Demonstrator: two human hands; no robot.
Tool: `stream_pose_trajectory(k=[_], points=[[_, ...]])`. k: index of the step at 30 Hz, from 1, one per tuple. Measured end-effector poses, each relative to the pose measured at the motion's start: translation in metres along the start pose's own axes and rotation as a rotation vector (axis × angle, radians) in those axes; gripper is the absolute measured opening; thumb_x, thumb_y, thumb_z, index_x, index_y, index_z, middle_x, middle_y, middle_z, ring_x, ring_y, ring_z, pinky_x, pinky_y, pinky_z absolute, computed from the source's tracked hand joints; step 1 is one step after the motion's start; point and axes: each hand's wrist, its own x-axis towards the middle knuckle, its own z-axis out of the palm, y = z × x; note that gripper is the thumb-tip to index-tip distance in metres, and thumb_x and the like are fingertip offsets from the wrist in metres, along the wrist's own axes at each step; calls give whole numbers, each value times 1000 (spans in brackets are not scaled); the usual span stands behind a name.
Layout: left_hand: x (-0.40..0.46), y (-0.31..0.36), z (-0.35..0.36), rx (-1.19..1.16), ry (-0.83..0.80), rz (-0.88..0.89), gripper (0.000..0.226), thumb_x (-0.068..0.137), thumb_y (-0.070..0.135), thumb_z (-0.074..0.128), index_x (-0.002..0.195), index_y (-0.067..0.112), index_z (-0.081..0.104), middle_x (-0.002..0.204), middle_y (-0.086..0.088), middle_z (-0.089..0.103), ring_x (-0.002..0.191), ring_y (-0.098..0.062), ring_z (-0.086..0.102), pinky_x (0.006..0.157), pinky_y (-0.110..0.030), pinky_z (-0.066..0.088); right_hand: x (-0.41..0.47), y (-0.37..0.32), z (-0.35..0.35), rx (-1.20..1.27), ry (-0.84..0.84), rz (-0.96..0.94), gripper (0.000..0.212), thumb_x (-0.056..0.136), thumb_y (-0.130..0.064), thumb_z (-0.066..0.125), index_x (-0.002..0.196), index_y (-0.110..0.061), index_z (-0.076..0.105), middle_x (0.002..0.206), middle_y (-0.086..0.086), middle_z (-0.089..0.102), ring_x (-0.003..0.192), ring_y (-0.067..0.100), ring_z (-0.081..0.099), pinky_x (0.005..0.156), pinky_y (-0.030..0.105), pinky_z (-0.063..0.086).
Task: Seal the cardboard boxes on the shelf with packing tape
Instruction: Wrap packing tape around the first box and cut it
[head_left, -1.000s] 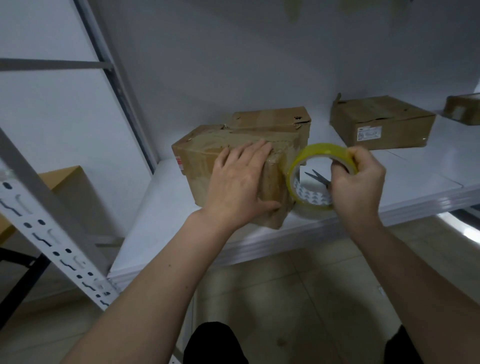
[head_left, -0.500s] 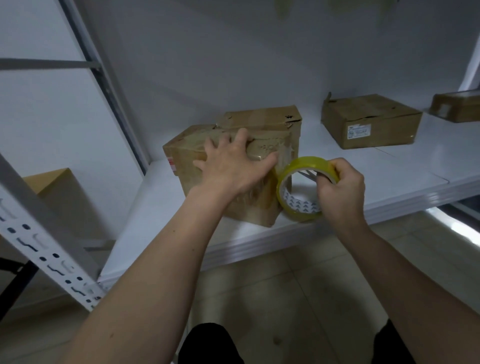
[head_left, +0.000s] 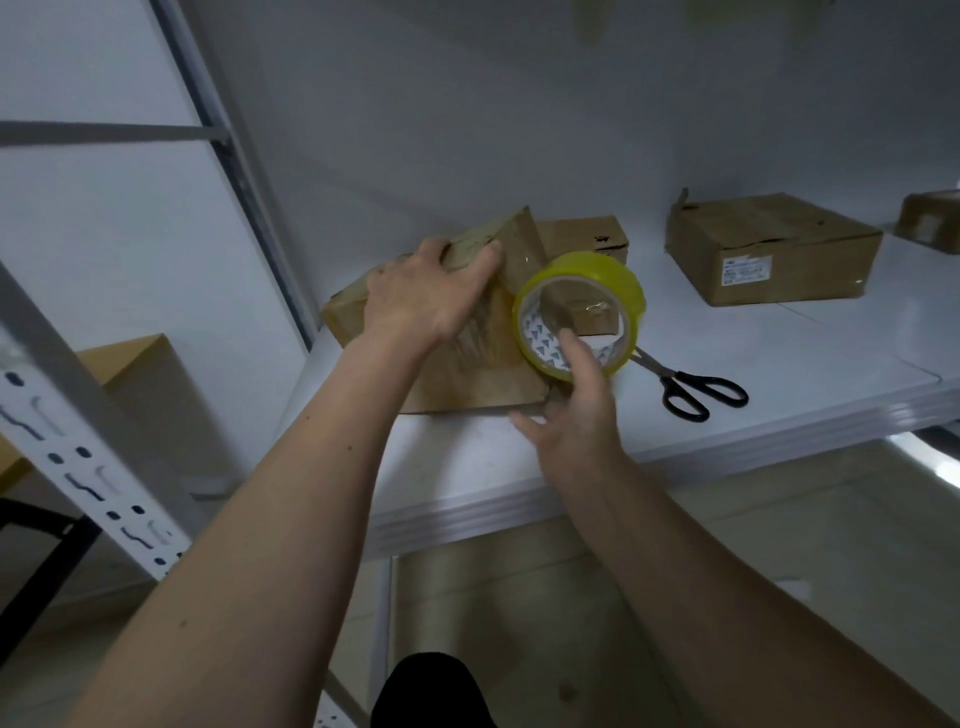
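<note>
Shelf: scissors down, box seemingly tipped.

Yellow tape roll, brown box, black-handled scissors, white shelf.

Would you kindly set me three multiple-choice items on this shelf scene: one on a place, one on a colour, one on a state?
1. Where do the scissors lie?
A. on the shelf, right of the tape roll
B. on the floor
C. on top of a box

2. What colour is the tape roll?
A. red
B. yellow
C. black

3. What is the left hand doing?
A. hanging idle
B. holding the scissors
C. gripping the tilted box

Answers:
1 A: the black handles rest on the white shelf beside the roll.
2 B: the roll's rim is yellow.
3 C: its fingers curl over the box's raised top edge, while the right hand holds the roll against the box.
</note>
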Motion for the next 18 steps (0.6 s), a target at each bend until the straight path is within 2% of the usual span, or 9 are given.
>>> stream_pose_trajectory(k=[2, 4, 6, 9, 10, 12, 14, 16, 18], points=[[-2, -1, -5, -43, 7, -16, 69, 92, 71, 32, 146, 29, 42, 146, -13, 49, 134, -36, 42, 108, -40, 31, 6, 1, 9, -62, 0, -7, 49, 78, -32, 75, 122, -21, 57, 116, 4, 66, 104, 25, 65, 84, 50, 55], [-3, -6, -13, -95, 16, -42, 71, 91, 74, 31, 146, 31, 43, 148, -10, 48, 135, -35, 42, 109, -40, 32, 10, -11, 19, -228, 31, -67, 36, 85, -33, 66, 116, -18, 57, 109, 8, 68, 97, 28, 67, 83, 50, 57], [-3, -10, -26, -170, 18, -68, 72, 90, 75, 28, 144, 31, 47, 149, -8, 47, 135, -33, 43, 109, -39, 33, 7, -35, 33, -453, -3, -159, 36, 83, -36, 59, 115, -18, 55, 112, 9, 66, 96, 29, 65, 78, 49, 58], [-1, -9, -46, -378, 6, -138, 68, 95, 67, 33, 133, 16, 58, 142, -12, 51, 127, -33, 50, 106, -39, 38, -7, -91, 64, -932, -55, -423, 18, 91, -27, 52, 105, -17, 56, 104, 5, 61, 90, 23, 60, 57, 32, 53], [0, -10, -49, -399, 4, -154, 65, 95, 65, 35, 125, 14, 61, 136, -13, 54, 121, -34, 52, 105, -40, 40, -12, -112, 76, -1102, -68, -491, 13, 92, -26, 51, 97, -15, 56, 100, 7, 60, 87, 25, 59, 58, 33, 52], [-4, -13, -43, -395, 2, -146, 59, 97, 59, 33, 113, 11, 64, 127, -15, 59, 113, -34, 55, 104, -44, 42, -18, -142, 97, -1362, -109, -537, 18, 93, -24, 50, 83, -10, 53, 90, 11, 59, 81, 32, 62, 71, 44, 57], [-8, -12, -31, -507, 1, -117, 52, 101, 49, 28, 110, 12, 64, 121, -14, 63, 109, -32, 57, 100, -45, 45, -20, -149, 109, -1533, -164, -571, 19, 93, -23, 48, 92, -7, 58, 96, 14, 62, 87, 35, 63, 81, 48, 55], [-9, -9, -18, -685, 52, -46, 41, 104, 39, 27, 120, 19, 60, 125, -6, 62, 114, -23, 55, 96, -37, 45, -16, -148, 110, -1569, -167, -603, 26, 93, -24, 47, 110, -10, 61, 107, 12, 63, 95, 32, 62, 84, 40, 53], [-9, -4, -15, -724, 111, 58, 42, 106, 30, 25, 145, 26, 42, 150, 4, 44, 137, -14, 39, 110, -29, 33, -13, -148, 107, -1540, -130, -626, 29, 92, -25, 48, 115, -11, 60, 110, 11, 62, 97, 31, 60, 84, 38, 52]])
